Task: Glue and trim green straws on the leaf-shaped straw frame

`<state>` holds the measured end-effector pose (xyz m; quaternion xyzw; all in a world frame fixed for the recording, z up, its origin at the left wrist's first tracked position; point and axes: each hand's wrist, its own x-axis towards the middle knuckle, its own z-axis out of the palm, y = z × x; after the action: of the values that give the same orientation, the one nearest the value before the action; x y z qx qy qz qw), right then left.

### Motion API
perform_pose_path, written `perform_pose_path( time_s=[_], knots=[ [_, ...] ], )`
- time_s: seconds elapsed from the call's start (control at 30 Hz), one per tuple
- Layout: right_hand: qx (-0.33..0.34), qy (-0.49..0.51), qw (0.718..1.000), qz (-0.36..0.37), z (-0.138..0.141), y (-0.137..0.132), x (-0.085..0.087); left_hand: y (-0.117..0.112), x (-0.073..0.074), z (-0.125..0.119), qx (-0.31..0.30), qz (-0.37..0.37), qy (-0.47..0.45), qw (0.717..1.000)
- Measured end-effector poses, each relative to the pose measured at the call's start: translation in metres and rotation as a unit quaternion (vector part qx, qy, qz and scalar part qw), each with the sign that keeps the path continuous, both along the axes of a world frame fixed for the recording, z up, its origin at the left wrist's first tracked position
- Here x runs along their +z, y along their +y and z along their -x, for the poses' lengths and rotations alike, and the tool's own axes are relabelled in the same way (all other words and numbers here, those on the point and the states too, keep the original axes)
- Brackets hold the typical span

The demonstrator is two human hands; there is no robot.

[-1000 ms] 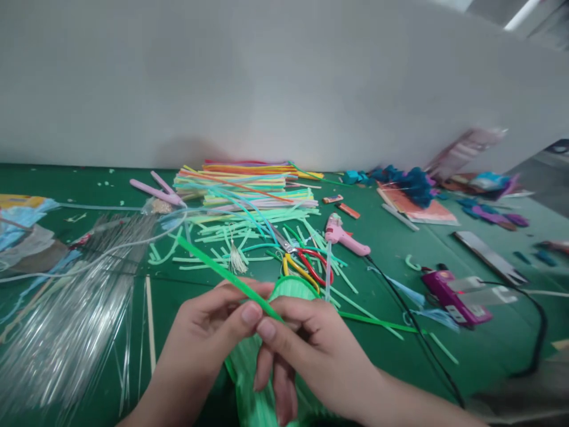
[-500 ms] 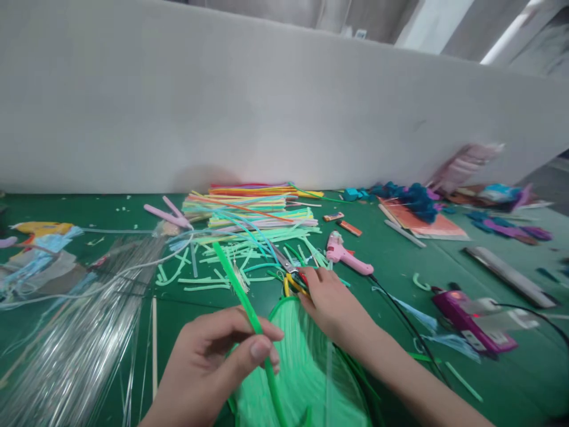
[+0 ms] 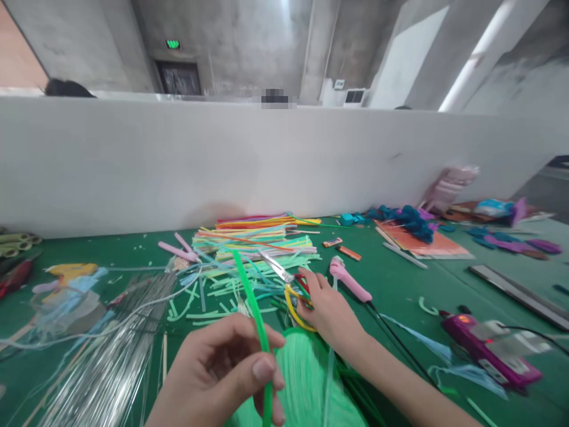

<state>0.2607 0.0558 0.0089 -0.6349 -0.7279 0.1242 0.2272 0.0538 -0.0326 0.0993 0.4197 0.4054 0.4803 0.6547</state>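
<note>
My left hand (image 3: 222,373) pinches a long green strip (image 3: 251,302) that rises up and away over the table. Beside it at the bottom centre sits a green ribbed cylinder of strips (image 3: 306,379). My right hand (image 3: 331,311) reaches forward and grips the yellow-and-red handles of a pair of scissors (image 3: 284,279), whose metal blades point up to the left, lifted off the green table (image 3: 400,284).
Stacked coloured strips (image 3: 258,234) and loose green offcuts lie ahead. A pink glue gun (image 3: 349,279) lies right of my hand, a magenta tool (image 3: 489,350) further right. Clear plastic rods (image 3: 106,356) spread at left. A white partition (image 3: 222,154) backs the table.
My right hand left the green strip, reached to the scissors, closed on their handles and lifted them. The view tilted upward. My left hand kept hold of the strip.
</note>
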Motion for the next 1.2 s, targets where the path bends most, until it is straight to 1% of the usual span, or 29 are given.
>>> perform_pose_path(
  time_s=[0.1, 0.2, 0.27, 0.33, 0.37, 0.4, 0.43, 0.5, 0.6, 0.7, 0.8, 0.83, 0.9, 0.97, 1.03, 1.1, 1.2],
  knots=[
    [-0.018, 0.118, 0.990, -0.077, -0.001, 0.008, 0.009, 0.012, 0.003, 0.001, -0.008, -0.050, 0.036, 0.998],
    [0.001, 0.224, 0.968, -0.113, 0.002, 0.014, 0.026, 0.020, 0.012, -0.002, 0.018, -0.092, 0.080, 0.992],
    [0.040, 0.314, 0.942, -0.113, 0.008, 0.011, 0.040, 0.022, 0.020, -0.006, 0.044, -0.107, 0.089, 0.989],
    [0.091, 0.428, 0.894, -0.094, 0.016, 0.002, 0.051, 0.024, 0.028, -0.008, 0.074, -0.126, 0.096, 0.985],
    [0.114, 0.458, 0.878, -0.078, 0.019, -0.005, 0.056, 0.025, 0.031, -0.007, 0.084, -0.139, 0.105, 0.981],
    [0.134, 0.471, 0.869, -0.076, 0.022, -0.012, 0.060, 0.026, 0.033, -0.006, 0.088, -0.154, 0.120, 0.977],
    [0.150, 0.465, 0.868, -0.087, 0.023, -0.019, 0.064, 0.027, 0.034, -0.004, 0.083, -0.167, 0.137, 0.973],
    [0.179, 0.418, 0.881, -0.133, 0.022, -0.032, 0.068, 0.028, 0.034, 0.001, 0.068, -0.184, 0.160, 0.967],
    [0.211, 0.324, 0.897, -0.214, 0.011, -0.042, 0.073, 0.027, 0.031, 0.009, 0.062, -0.190, 0.146, 0.969],
    [0.207, 0.237, 0.903, -0.293, -0.001, -0.044, 0.081, 0.023, 0.030, 0.014, 0.063, -0.192, 0.110, 0.973],
    [0.182, 0.154, 0.897, -0.373, -0.009, -0.044, 0.091, 0.021, 0.030, 0.015, 0.092, -0.167, 0.082, 0.978],
    [0.173, 0.134, 0.897, -0.383, -0.010, -0.045, 0.094, 0.020, 0.029, 0.015, 0.099, -0.158, 0.079, 0.979],
    [0.155, 0.108, 0.906, -0.378, -0.013, -0.047, 0.098, 0.019, 0.029, 0.014, 0.113, -0.148, 0.071, 0.980],
    [0.136, 0.092, 0.915, -0.368, -0.016, -0.049, 0.097, 0.017, 0.029, 0.011, 0.134, -0.140, 0.050, 0.980],
    [0.123, 0.073, 0.918, -0.370, -0.020, -0.050, 0.095, 0.016, 0.030, 0.009, 0.147, -0.129, 0.026, 0.980],
    [0.103, 0.049, 0.907, -0.406, -0.024, -0.051, 0.094, 0.015, 0.032, 0.007, 0.145, -0.121, 0.008, 0.982],
    [0.095, -0.012, 0.869, -0.486, -0.029, -0.053, 0.097, 0.015, 0.032, 0.009, 0.121, -0.116, 0.003, 0.986]
  ],
)
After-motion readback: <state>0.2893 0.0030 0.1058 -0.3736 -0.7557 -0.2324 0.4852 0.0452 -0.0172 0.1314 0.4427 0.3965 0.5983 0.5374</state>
